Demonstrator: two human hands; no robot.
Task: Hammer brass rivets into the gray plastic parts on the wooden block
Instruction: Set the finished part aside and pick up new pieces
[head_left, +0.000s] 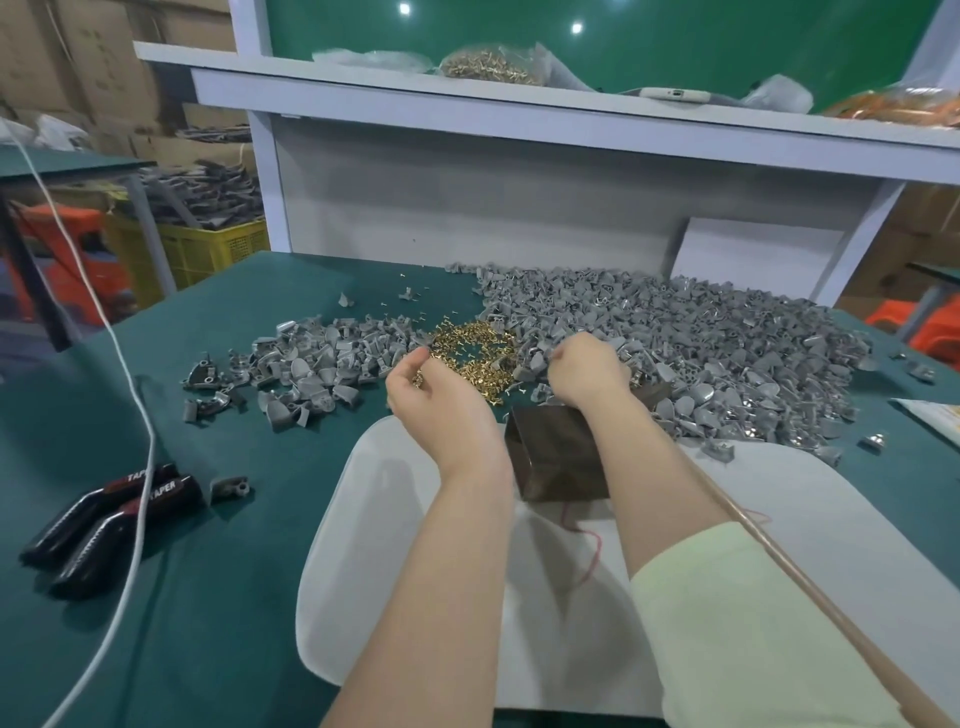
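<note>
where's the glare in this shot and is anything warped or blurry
Head view: two lamp reflections glare on the green panel; wide-angle distortion tilts the shelf and stretches the forearms; lighting is soft, with faint shadows below the wooden block; the left hand over the brass rivets looks slightly soft at its fingertips; the gray plastic parts look sharp.

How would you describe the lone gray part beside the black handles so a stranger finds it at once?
Start at the green table and go to its left side, where two black handles lie. Just right of them sits one gray plastic part. Unlike the heaped parts farther back, it lies alone.
</note>
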